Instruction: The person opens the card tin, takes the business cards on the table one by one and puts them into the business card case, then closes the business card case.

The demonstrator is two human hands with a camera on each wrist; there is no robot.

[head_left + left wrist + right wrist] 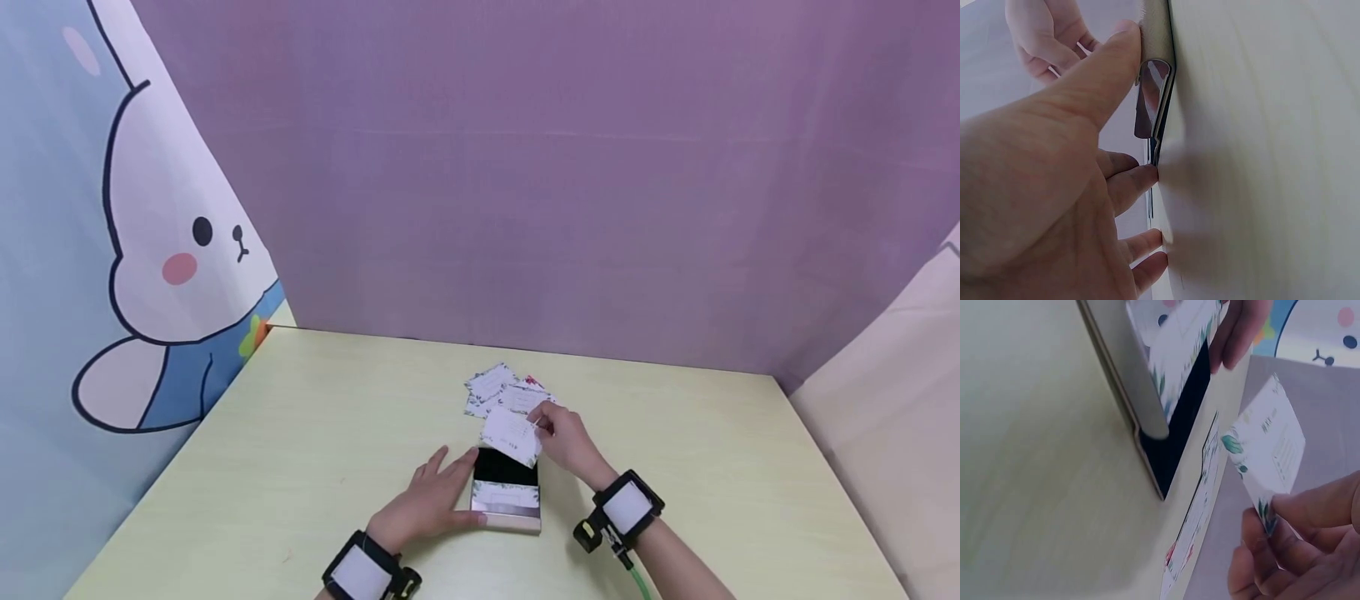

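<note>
From the head view, our left hand lies flat against the little box on the table. From the right wrist view, our right hand pinches a card just above the box.

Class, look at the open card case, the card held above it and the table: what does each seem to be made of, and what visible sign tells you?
Card case: probably metal with a shiny, brushed silver finish; its rim reflects light, and the inside is black. Card, pinched by the right hand: thin matte white paper or cardstock with a printed leaf border. Table: pale yellow-green, smooth and matte with faint grain, likely laminate or painted wood.
</note>
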